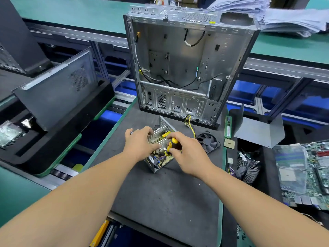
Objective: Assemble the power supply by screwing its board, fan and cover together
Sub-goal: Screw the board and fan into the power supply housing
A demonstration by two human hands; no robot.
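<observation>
The open power supply (155,165) is sitting on the surface (160,202), the left hand (140,145) curling its grip over the heatsinks (160,131). The right hand (188,157) is clasping the screwdriver (172,143) (tip hidden); a slip could be gouging the board (166,160).

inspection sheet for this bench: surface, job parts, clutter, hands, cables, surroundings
surface: dark grey foam mat
job's things: open grey metal power supply box, board inside, mid-mat; black square fan loose to its right; bent grey metal cover further right
clutter: green memory stick, square processor chip, round finned cooler, green motherboard, at right
grippers: left hand grips the box; right hand holds yellow-and-black screwdriver over the board
cables: yellow and black wire bundle behind the box
surroundings: open silver computer case behind
</observation>
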